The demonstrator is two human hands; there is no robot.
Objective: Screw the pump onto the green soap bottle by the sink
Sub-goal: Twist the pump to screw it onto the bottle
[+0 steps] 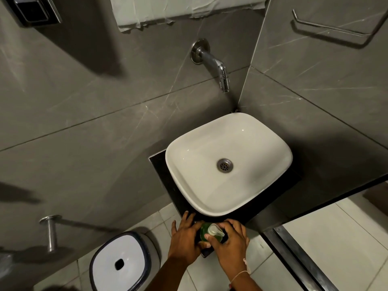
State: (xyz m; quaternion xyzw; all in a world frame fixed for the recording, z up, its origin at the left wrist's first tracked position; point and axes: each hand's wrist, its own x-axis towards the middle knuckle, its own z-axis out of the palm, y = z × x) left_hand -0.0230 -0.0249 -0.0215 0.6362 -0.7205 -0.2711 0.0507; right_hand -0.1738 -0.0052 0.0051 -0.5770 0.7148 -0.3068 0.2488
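Currently, the left hand point(185, 238) is wrapping closed around the green soap bottle point(204, 233), steadying it on the dark counter point(168, 181) just in front of the white sink point(226, 162). The right hand point(231, 244) is closing its fingers on the pump point(215, 230), apparently threading it. Next, continued twisting is likely required until seated. Grey wall tiles point(94, 101) are surrounding the sink.

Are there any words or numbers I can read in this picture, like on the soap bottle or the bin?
None can be read.
Green soap bottle: mostly hidden by the left hand and right hand; no label shows.
Pump: plain.
Bin: plain white lid.
Sink, tap: no marks.
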